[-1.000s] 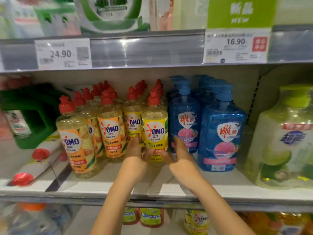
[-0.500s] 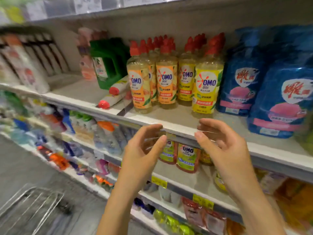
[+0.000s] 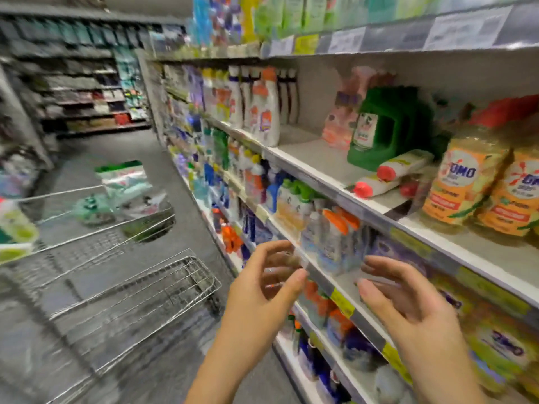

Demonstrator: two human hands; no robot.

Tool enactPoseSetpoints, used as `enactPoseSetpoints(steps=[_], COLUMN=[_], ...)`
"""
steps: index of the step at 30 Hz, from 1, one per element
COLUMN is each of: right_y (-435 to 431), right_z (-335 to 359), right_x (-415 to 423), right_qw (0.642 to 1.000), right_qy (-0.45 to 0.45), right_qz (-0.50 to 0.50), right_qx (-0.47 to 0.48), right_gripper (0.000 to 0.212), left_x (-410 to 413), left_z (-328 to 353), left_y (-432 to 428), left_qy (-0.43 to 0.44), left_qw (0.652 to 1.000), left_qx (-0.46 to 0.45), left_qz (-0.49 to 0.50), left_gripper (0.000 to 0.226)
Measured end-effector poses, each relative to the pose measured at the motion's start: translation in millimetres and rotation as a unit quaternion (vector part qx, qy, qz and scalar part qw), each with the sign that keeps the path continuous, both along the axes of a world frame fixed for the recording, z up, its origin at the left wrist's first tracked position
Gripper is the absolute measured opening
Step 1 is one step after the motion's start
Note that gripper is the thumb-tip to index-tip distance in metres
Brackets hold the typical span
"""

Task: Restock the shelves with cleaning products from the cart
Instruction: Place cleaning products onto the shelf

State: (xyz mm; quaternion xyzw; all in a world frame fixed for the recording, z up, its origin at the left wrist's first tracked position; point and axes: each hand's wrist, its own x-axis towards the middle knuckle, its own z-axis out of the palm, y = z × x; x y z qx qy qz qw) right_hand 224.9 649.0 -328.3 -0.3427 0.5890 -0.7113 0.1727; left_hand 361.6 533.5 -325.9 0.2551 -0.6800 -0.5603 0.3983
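My left hand point(image 3: 262, 290) and my right hand point(image 3: 408, 304) hover in front of the shelves, fingers loosely curled, holding nothing. The wire cart point(image 3: 122, 281) stands at the left in the aisle; in its upper basket lie a green-and-white bag point(image 3: 124, 179) and a pale green bottle point(image 3: 14, 228). Yellow OMO bottles point(image 3: 463, 182) with red caps stand on the white shelf point(image 3: 320, 164) at the right. Beside them a green jug point(image 3: 379, 126) stands, with two white red-capped bottles point(image 3: 399, 167) lying on their sides.
Shelves of bottles run along the right, several levels high, with price tags point(image 3: 344, 301) on their edges. White spray bottles point(image 3: 262, 109) stand farther along. The grey aisle floor point(image 3: 116, 147) stretches back to more shelving. The picture is blurred.
My hands have left the OMO bottle on the shelf and pulled back, empty. My view has swung left, bringing the cart and the aisle into sight.
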Motion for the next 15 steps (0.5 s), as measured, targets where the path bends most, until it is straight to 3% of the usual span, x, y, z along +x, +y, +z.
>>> enactPoseSetpoints(steps=[8,15], right_y=[-181,-318], right_z=[-1,-16], right_x=[125,239], right_qw=[0.988,0.958], right_qy=[0.020,0.015], right_qz=[0.152,0.286], right_qx=[0.002,0.014], right_gripper=[0.026,0.041], left_x=[159,284], left_z=[-10,-27], left_y=[-133,-234], left_qy=[0.015,-0.011], left_qw=[0.989,0.966], left_qx=[0.017,0.026], left_qz=[0.147,0.255], left_gripper=[0.023,0.021])
